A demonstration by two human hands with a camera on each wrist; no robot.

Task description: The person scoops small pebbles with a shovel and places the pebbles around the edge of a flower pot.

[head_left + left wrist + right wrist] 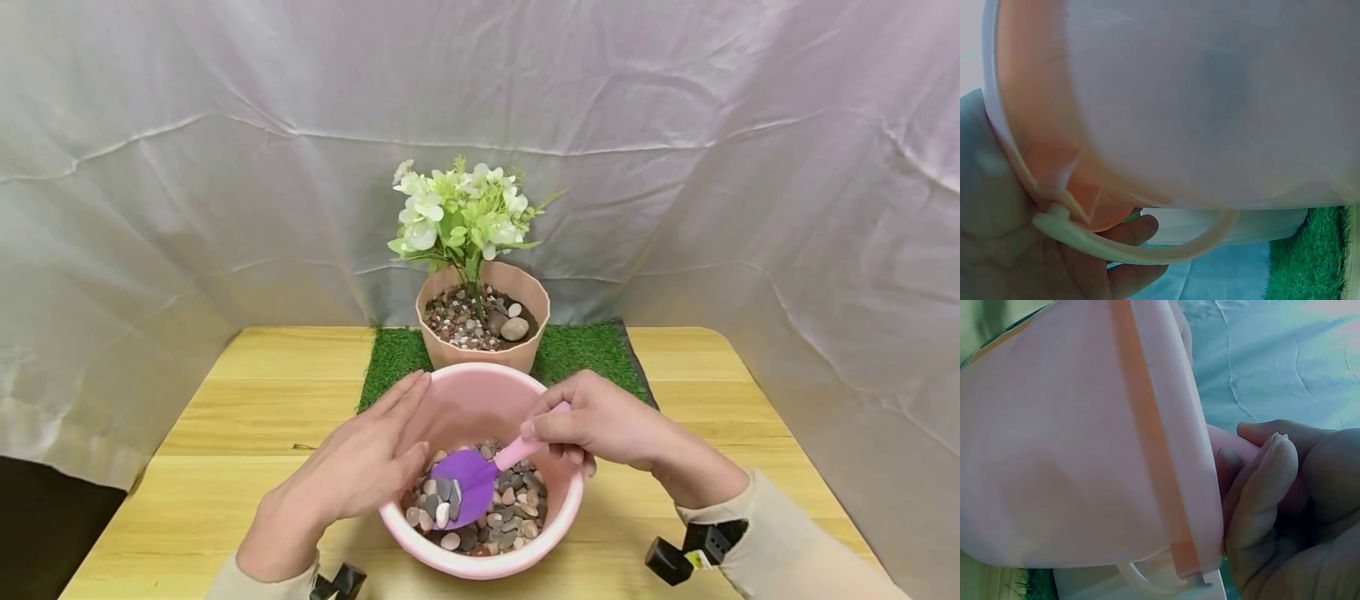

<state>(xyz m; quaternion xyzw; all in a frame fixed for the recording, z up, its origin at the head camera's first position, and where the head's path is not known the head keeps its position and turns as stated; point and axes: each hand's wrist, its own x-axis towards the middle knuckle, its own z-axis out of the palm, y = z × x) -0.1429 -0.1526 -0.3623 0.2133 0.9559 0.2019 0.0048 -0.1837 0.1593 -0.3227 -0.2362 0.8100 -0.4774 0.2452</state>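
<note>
one scoop (484, 475), one bucket (480, 568)

Left hand (356, 462) touches pink bucket (487, 568); right hand (588, 421) grips scoop (477, 482) bearing pebbles (441, 502).

A pink bucket (481, 570) sits at lower centre of the head view, opening upward, holding grey, tan and white pebbles (517, 510). The left hand (352, 467) touches its left side; the right hand (600, 419) grips a scoop (477, 477) by its pink handle, purple blade slanting lower left, bearing pebbles.
</note>
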